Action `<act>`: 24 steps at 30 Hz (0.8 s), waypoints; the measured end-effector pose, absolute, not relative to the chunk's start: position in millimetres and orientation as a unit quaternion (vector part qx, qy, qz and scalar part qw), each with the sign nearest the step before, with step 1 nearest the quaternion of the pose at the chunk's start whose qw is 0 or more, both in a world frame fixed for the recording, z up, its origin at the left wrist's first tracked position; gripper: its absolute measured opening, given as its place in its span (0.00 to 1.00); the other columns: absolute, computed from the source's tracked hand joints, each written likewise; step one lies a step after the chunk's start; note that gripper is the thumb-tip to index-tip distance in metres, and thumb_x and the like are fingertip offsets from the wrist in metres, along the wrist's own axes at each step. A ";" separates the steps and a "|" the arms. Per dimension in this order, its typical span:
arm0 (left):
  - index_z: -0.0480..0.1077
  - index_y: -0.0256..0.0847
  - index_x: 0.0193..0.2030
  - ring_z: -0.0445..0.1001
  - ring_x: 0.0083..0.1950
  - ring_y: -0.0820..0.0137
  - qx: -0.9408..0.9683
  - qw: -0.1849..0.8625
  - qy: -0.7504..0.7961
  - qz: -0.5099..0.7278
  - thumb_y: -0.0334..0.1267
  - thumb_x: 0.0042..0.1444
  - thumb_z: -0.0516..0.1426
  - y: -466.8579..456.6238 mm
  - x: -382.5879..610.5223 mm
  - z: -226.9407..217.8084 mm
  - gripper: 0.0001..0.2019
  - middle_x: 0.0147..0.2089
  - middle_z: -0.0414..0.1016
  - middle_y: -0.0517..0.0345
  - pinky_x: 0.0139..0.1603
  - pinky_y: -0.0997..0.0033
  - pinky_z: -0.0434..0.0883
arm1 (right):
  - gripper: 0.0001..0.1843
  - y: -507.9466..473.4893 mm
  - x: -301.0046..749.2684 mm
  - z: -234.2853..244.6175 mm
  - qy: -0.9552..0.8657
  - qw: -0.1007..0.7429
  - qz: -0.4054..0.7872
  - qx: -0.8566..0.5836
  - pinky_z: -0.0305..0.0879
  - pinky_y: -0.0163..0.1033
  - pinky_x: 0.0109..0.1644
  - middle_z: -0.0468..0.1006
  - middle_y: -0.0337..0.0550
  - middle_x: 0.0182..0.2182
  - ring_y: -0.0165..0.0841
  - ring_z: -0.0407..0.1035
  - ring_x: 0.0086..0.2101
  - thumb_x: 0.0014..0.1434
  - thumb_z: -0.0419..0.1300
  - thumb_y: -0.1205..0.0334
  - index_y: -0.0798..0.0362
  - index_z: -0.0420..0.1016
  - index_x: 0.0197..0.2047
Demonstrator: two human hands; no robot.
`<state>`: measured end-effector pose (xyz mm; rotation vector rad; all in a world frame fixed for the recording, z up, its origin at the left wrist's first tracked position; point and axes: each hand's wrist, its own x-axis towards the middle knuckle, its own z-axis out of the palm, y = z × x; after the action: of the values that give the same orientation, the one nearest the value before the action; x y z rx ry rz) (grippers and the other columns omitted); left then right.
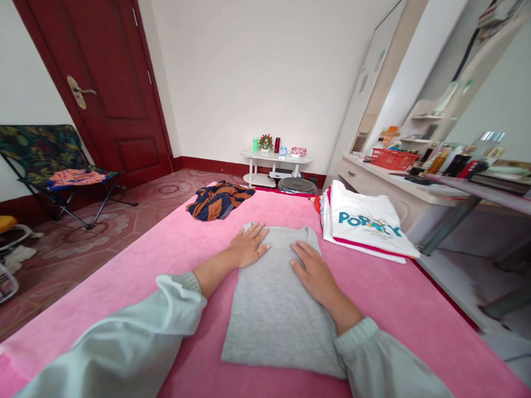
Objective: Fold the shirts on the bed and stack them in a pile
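Observation:
A grey shirt point(283, 316), folded into a long narrow shape, lies on the pink bedspread point(199, 359) in front of me. My left hand point(249, 246) rests flat on its upper left edge, fingers stretched out. On the upper right part lies my right hand point(313, 270), palm down with its fingers apart. Neither hand grips the cloth. To the right of the shirt is a stack of folded shirts, topped by a white shirt point(365, 217) with teal lettering. A crumpled navy and brown striped garment point(219, 200) lies at the far left of the bed.
A low white table point(275, 157) with small items stands by the far wall. On the right, a dresser point(379, 178) carries bottles and a red basket point(393, 159). A folding chair point(45, 150) with clothing stands left, near the dark red door point(91, 59).

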<state>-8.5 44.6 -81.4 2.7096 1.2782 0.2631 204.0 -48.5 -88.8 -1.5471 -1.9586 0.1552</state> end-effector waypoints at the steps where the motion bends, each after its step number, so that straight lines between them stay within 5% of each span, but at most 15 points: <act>1: 0.44 0.42 0.70 0.38 0.72 0.60 0.888 0.060 0.449 0.084 0.53 0.65 0.37 48.0 -10.0 -82.1 0.30 0.72 0.38 0.50 0.67 0.50 0.43 | 0.24 -48.2 206.3 -90.5 -0.747 0.294 0.058 -0.593 0.50 0.52 0.63 0.63 0.53 0.60 0.41 0.56 0.60 0.61 0.52 0.59 0.54 0.66 0.60; 4: 0.45 0.35 0.69 0.43 0.71 0.57 0.855 0.044 0.512 0.075 0.51 0.65 0.38 52.0 -17.2 -80.5 0.31 0.72 0.40 0.44 0.66 0.49 0.47 | 0.24 -48.9 217.3 -92.7 -0.758 0.262 0.063 -0.594 0.50 0.52 0.63 0.63 0.52 0.61 0.40 0.54 0.61 0.63 0.49 0.57 0.53 0.63 0.62; 8: 0.53 0.31 0.66 0.50 0.69 0.55 0.831 0.017 0.551 0.072 0.51 0.63 0.43 35.7 -34.4 -73.3 0.30 0.69 0.49 0.37 0.64 0.54 0.53 | 0.19 -55.1 241.3 -80.9 -0.714 0.275 0.025 -0.643 0.58 0.47 0.57 0.68 0.52 0.57 0.40 0.62 0.56 0.57 0.56 0.62 0.53 0.73 0.52; 13: 0.72 0.40 0.48 0.68 0.55 0.57 0.834 0.022 0.541 0.110 0.47 0.58 0.52 8.9 -55.7 -59.5 0.17 0.53 0.71 0.43 0.53 0.63 0.64 | 0.09 -70.4 259.0 -44.0 -0.609 0.208 0.024 -0.765 0.62 0.38 0.39 0.79 0.46 0.34 0.38 0.72 0.38 0.54 0.56 0.60 0.51 0.78 0.31; 19: 0.74 0.37 0.41 0.76 0.42 0.58 0.726 0.243 0.601 0.229 0.41 0.48 0.60 2.4 -58.6 -63.1 0.14 0.38 0.78 0.48 0.40 0.67 0.68 | 0.20 -80.5 242.9 -29.0 -0.579 0.110 0.052 -0.806 0.56 0.39 0.30 0.78 0.49 0.31 0.42 0.72 0.33 0.53 0.54 0.43 0.50 0.73 0.24; 24: 0.75 0.37 0.28 0.72 0.21 0.67 0.719 0.348 0.565 0.206 0.41 0.45 0.60 -0.7 -54.6 -72.6 0.09 0.19 0.73 0.58 0.24 0.72 0.65 | 0.13 -78.8 233.9 -43.6 -0.583 0.128 0.037 -0.801 0.54 0.38 0.29 0.77 0.47 0.33 0.42 0.71 0.35 0.51 0.57 0.49 0.49 0.71 0.28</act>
<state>-54.6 -0.7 -72.6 1.8635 1.4649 0.5337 233.9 -78.8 -43.6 -2.3305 -1.6966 0.1081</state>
